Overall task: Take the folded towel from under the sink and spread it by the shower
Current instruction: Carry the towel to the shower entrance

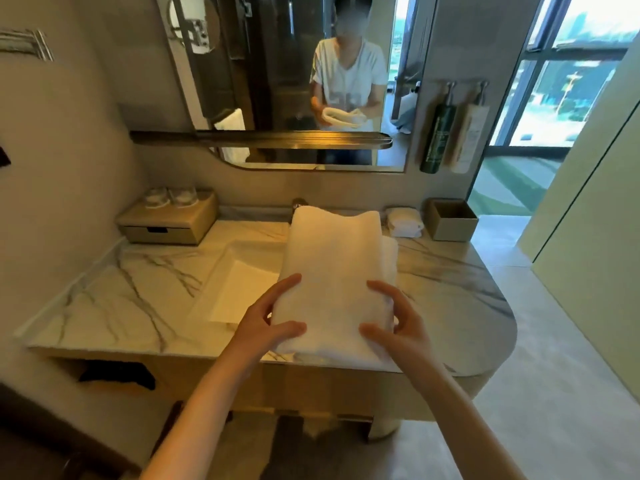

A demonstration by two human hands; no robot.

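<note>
A white folded towel (pixel 334 271) is held flat above the marble counter (pixel 114 303) and the sink basin (pixel 239 289), its far end reaching toward the tap. My left hand (pixel 268 323) grips its near left corner, thumb on top. My right hand (pixel 394 323) grips its near right corner the same way. The mirror (pixel 277 81) reflects a person holding the towel. The shelf under the sink is mostly hidden by the counter.
A wooden drawer box with glasses (pixel 169 220) stands back left. Small rolled towels (pixel 405 221) and an open box (pixel 450 218) sit back right. Two dispenser bottles (pixel 453 133) hang on the wall. Bare floor (pixel 554 375) and a doorway lie right.
</note>
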